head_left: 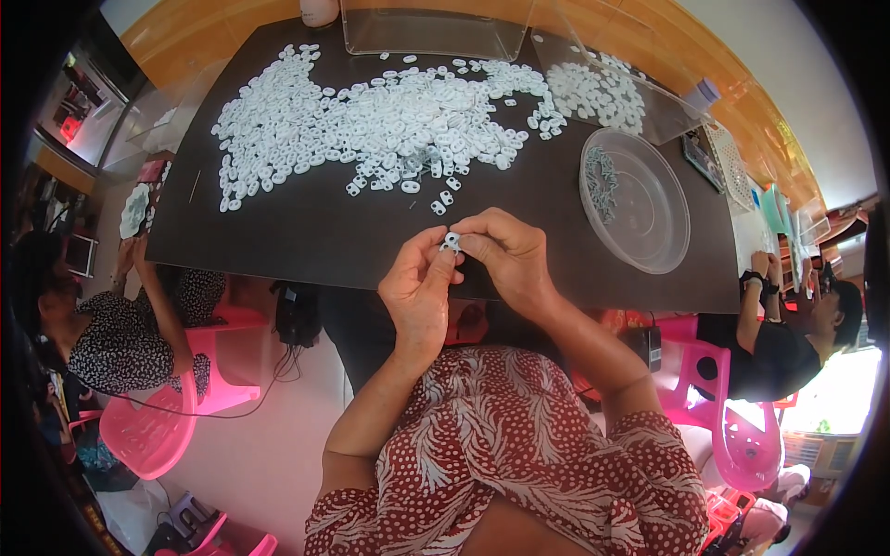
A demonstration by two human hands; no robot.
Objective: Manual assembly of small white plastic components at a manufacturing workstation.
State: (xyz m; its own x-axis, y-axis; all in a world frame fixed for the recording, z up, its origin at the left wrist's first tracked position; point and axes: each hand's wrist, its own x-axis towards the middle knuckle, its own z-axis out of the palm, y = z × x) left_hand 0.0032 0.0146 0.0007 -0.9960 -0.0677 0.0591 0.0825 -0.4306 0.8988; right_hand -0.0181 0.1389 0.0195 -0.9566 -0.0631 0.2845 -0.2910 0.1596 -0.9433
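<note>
Close to the table's near edge, my two hands meet over a small white oval plastic piece with holes [451,240]. My left hand [416,289] pinches it from the left between thumb and fingers. From the right, the thumb and forefinger of my right hand [508,252] close on the same piece. A few loose white pieces [442,203] lie just beyond my fingertips. Farther back spreads a large heap of similar white pieces [408,116]. Small grey metal bits [424,159] lie at the heap's near side.
At right, a round clear plastic lid [654,204] holds small metal pins or screws [602,185]. Clear plastic bins [436,32] stand along the dark table's [278,236] far side. Two other people sit on pink chairs, one at left [139,324], one at right [774,324].
</note>
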